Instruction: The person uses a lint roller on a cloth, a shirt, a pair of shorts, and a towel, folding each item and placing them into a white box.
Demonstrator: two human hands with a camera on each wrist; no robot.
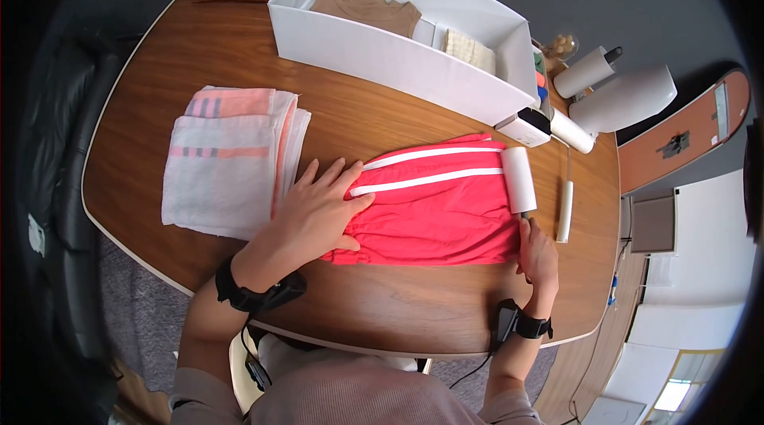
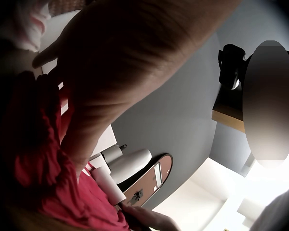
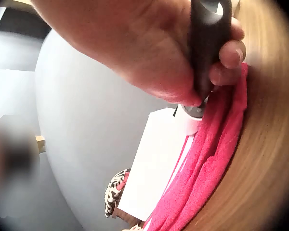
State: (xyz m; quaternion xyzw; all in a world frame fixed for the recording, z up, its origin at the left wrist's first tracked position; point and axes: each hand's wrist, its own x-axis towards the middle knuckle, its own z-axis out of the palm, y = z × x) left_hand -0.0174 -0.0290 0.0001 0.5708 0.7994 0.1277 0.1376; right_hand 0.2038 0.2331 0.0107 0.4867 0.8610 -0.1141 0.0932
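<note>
A red garment with two white stripes [image 1: 438,218] lies spread on the wooden table. My left hand [image 1: 314,206] rests on its left end, fingers spread and straight, with the thumb on the red cloth. In my right hand [image 1: 539,254] is the dark handle [image 3: 209,43] of a lint roller, my fingers curled round it. The roller's white roll [image 1: 520,180] lies at the garment's right edge, across the ends of the stripes. In the right wrist view the roll is mostly hidden behind the hand and the bunched red cloth [image 3: 216,139].
A folded white and pink towel [image 1: 215,162] lies left of my left hand. Behind stands a white bin [image 1: 398,59] with a tan shirt [image 1: 362,11] and a cream cloth [image 1: 469,51]. A second lint roller [image 1: 565,214] and a small box [image 1: 525,129] are at right.
</note>
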